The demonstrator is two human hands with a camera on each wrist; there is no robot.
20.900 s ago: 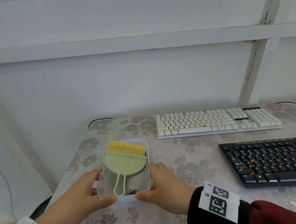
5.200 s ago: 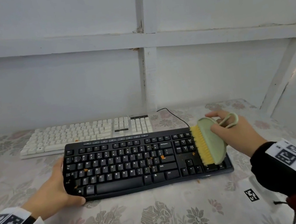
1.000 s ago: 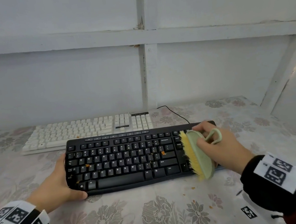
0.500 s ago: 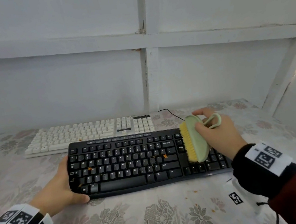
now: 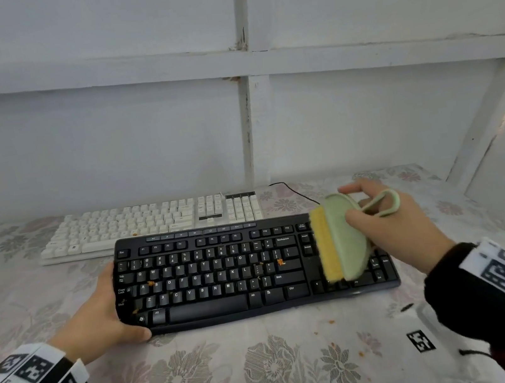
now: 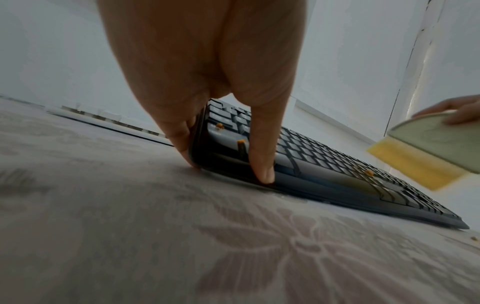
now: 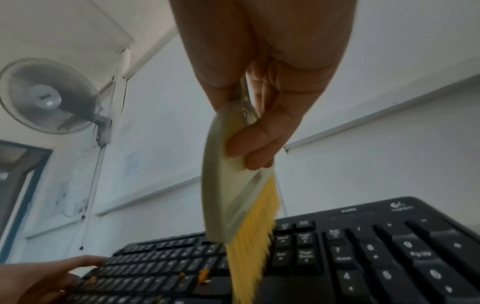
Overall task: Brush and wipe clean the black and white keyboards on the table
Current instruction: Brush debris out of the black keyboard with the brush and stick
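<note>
The black keyboard [image 5: 253, 267] lies flat on the floral tablecloth [image 5: 273, 370], near the table's front edge, with orange crumbs [image 5: 280, 262] scattered over its letter keys and a few more on the cloth at 5 o'clock from it. At its 9 o'clock end the left hand [image 5: 99, 318] grips the short edge, thumb on the front corner, fingers against the side. Over its 3 o'clock end the right hand [image 5: 396, 228] holds the green brush [image 5: 346, 236] by the body, fingers curled round it, with the yellow bristles [image 5: 326, 246] pointing toward 9 o'clock above the navigation keys. At 12 o'clock, just behind and touching or nearly touching, lies the white keyboard [image 5: 150, 222] beside the white wall [image 5: 105, 148].
</note>
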